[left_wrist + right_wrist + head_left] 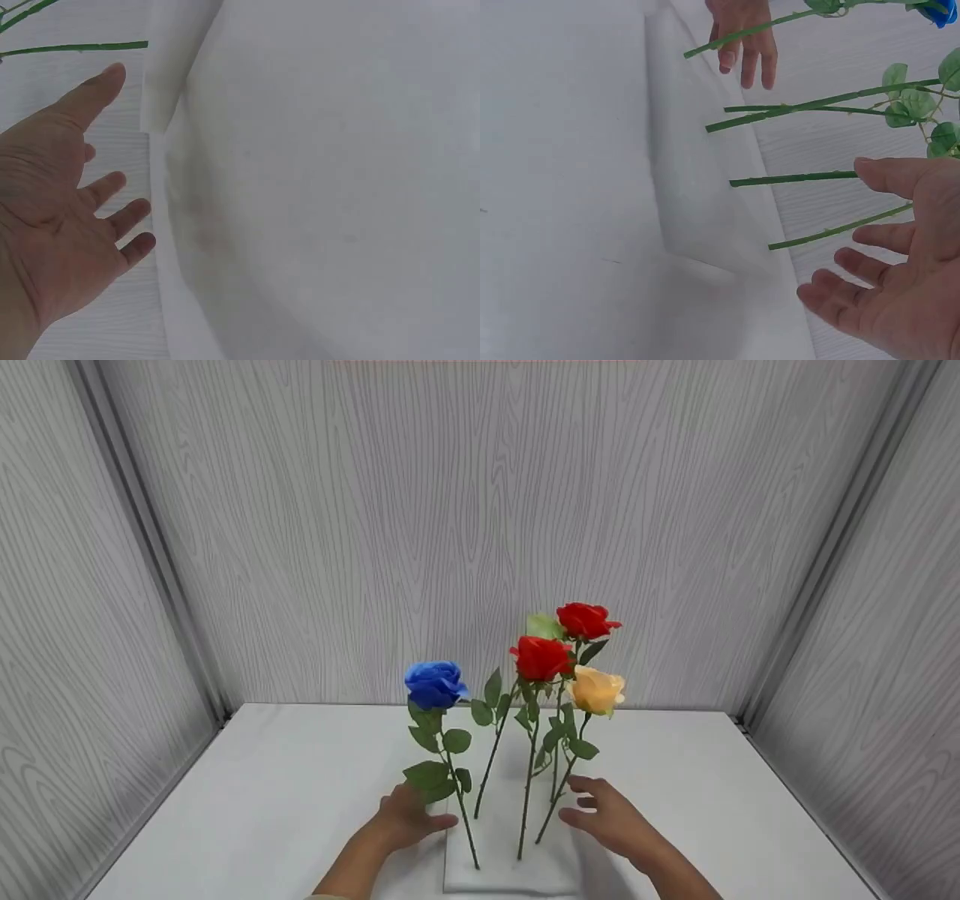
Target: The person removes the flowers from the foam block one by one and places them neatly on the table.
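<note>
Flanking a white foam block (501, 864) on the table (270, 780), a person's left hand (403, 816) and right hand (609, 819) hover with fingers spread wide, holding nothing. Standing in the block between them, four flowers are already planted: a blue rose (434, 683) nearest the left hand, then two red roses (541, 657) and a peach rose (597, 690) behind. Nothing loose appears left to add; the arrangement looks finished.

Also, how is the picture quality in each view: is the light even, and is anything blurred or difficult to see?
Head view: soft even light, sharp roses, left hand slightly blurred. Left wrist view: white foam block almost merges with the white table; faint shadow only. Right wrist view: stems sharp, right hand clear, foam edges low in contrast.
</note>
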`<action>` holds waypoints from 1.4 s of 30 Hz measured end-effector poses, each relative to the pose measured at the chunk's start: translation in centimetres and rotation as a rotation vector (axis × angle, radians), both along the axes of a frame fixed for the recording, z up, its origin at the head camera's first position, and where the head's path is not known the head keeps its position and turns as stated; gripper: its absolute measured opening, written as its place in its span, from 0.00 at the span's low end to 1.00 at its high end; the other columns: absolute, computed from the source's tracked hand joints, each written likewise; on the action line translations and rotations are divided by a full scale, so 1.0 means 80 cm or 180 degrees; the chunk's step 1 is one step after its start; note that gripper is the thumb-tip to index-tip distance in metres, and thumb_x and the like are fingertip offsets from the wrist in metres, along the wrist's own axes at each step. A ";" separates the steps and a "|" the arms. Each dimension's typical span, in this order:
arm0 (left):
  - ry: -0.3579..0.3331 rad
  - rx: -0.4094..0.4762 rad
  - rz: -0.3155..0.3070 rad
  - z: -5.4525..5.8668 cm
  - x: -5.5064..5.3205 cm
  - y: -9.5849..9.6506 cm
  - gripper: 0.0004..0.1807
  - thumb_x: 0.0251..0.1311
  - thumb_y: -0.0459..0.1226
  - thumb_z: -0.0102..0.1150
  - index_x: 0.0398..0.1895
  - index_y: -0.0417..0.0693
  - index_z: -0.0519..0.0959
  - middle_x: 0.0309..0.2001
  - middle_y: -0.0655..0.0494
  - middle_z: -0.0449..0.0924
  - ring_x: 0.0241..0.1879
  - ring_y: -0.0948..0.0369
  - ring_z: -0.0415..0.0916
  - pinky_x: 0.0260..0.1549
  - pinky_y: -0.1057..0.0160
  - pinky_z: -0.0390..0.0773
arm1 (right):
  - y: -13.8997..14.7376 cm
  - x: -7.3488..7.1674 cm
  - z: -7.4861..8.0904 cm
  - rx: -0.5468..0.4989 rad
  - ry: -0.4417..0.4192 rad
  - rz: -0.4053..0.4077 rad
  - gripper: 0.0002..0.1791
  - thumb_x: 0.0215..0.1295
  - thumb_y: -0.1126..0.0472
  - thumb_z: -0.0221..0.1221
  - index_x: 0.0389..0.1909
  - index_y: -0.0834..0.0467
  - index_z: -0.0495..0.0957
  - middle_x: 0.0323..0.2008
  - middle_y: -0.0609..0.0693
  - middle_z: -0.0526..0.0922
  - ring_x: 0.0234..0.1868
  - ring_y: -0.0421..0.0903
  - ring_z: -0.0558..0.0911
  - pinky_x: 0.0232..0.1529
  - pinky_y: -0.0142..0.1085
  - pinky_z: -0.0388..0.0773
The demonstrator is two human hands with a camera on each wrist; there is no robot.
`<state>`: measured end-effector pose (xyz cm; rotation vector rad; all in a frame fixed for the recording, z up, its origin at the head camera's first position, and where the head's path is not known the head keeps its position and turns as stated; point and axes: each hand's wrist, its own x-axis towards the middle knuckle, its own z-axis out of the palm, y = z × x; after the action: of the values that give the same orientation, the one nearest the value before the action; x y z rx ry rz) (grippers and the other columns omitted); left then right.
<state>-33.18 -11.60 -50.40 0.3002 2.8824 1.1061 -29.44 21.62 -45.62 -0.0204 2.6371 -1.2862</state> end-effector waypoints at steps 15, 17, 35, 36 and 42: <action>-0.0659 0.0936 -0.0153 -0.013 -0.009 0.011 0.45 0.50 0.38 0.76 0.73 0.44 0.65 0.70 0.38 0.71 0.73 0.38 0.62 0.73 0.35 0.59 | -0.010 -0.015 -0.047 -0.1620 -0.0258 0.0326 0.30 0.70 0.56 0.61 0.68 0.65 0.69 0.63 0.62 0.78 0.61 0.48 0.82 0.61 0.43 0.82; -0.0721 0.0944 -0.0135 -0.013 -0.008 0.010 0.40 0.51 0.38 0.75 0.68 0.42 0.69 0.63 0.38 0.76 0.68 0.40 0.69 0.71 0.35 0.62 | -0.013 -0.015 -0.052 -0.1743 -0.0290 0.0336 0.29 0.72 0.55 0.60 0.68 0.65 0.69 0.63 0.62 0.79 0.60 0.49 0.82 0.61 0.44 0.82; -0.0985 0.1070 -0.0225 -0.022 -0.008 0.012 0.50 0.47 0.46 0.78 0.73 0.47 0.64 0.71 0.36 0.68 0.75 0.35 0.56 0.71 0.31 0.57 | -0.018 -0.010 -0.066 -0.1887 -0.0036 0.0206 0.23 0.73 0.53 0.58 0.59 0.65 0.77 0.50 0.58 0.87 0.53 0.47 0.86 0.57 0.47 0.84; -0.0961 0.1071 -0.0237 -0.023 -0.007 0.012 0.49 0.47 0.46 0.78 0.72 0.47 0.64 0.70 0.36 0.69 0.75 0.36 0.57 0.72 0.31 0.57 | -0.018 -0.010 -0.065 -0.1892 -0.0023 0.0180 0.22 0.73 0.53 0.58 0.59 0.65 0.77 0.50 0.58 0.87 0.52 0.47 0.87 0.57 0.47 0.84; -0.0837 0.1063 -0.0322 -0.023 -0.006 0.009 0.42 0.48 0.45 0.78 0.67 0.49 0.69 0.62 0.44 0.75 0.70 0.44 0.66 0.71 0.32 0.59 | -0.021 -0.009 -0.064 -0.1896 0.0023 0.0116 0.22 0.73 0.55 0.58 0.58 0.66 0.77 0.49 0.59 0.87 0.50 0.44 0.87 0.54 0.45 0.86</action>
<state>-33.62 -10.92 -52.25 0.2825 2.4249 1.4816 -30.16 19.93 -50.73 -0.1613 2.1463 -1.9996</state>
